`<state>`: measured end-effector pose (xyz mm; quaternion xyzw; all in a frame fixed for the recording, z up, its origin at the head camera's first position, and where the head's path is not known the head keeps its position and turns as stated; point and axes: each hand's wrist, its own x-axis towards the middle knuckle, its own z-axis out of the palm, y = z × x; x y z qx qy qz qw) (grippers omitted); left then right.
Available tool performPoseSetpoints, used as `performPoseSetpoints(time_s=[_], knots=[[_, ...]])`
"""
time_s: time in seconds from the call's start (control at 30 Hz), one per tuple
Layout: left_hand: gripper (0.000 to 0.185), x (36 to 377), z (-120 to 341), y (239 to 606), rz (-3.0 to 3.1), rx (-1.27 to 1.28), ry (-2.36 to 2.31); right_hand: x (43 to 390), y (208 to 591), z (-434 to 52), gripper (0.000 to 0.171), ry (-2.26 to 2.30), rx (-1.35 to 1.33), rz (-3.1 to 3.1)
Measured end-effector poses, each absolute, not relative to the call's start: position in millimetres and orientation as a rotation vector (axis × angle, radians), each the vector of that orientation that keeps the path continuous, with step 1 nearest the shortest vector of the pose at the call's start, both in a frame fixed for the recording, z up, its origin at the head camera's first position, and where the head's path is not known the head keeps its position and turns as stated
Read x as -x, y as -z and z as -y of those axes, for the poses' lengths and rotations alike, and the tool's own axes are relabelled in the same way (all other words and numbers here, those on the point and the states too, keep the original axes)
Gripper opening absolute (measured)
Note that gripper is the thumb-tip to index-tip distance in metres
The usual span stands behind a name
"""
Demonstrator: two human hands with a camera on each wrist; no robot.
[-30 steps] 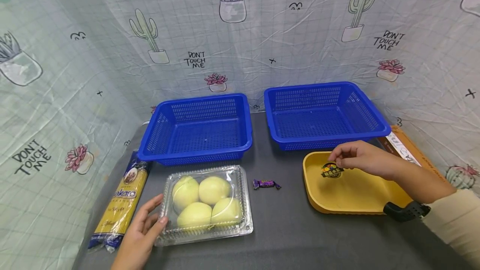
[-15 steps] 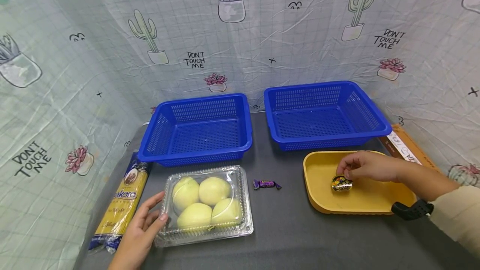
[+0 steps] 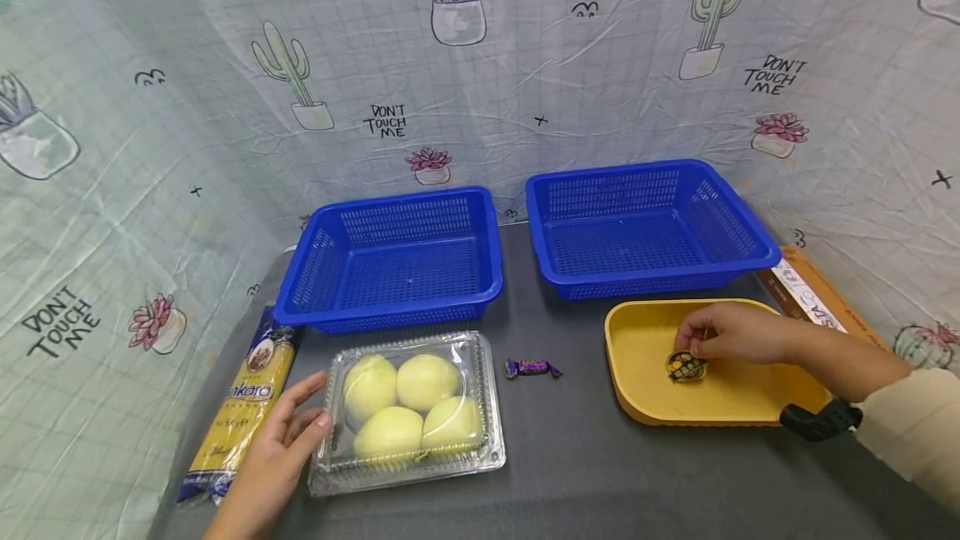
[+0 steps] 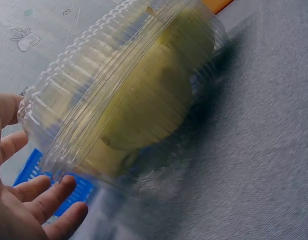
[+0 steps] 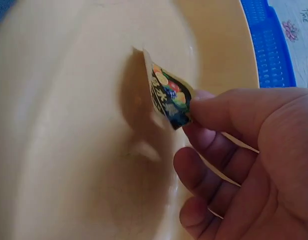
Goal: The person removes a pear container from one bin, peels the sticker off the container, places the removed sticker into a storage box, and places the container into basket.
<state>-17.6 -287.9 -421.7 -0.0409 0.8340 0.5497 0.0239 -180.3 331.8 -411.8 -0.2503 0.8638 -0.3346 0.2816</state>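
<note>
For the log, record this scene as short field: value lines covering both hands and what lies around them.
left hand: left hand rests open against the clear fruit box
right hand: right hand pinches a small jelly cup
jelly cup location: inside the yellow tray
baskets: two blue baskets at the back
loose items: purple candy, pasta packet

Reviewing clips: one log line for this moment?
right hand: pinches jelly cup in yellow tray | left hand: touches fruit clamshell
</note>
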Motion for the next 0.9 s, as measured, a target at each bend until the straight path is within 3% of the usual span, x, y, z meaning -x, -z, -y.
performPoseSetpoints(time_s=[0.3,0.9], knots=[[0.061,27.0,295.1,417.7,-2.645,0.096,-1.643,177.0,412.2,-328.4,0.008,0.66,0.798,-2.5],[0.059,47.3,308.0,419.8,-2.691,0.005,-1.77,151.5,385.6,-283.8,0.031,0.659,0.712,-2.764]])
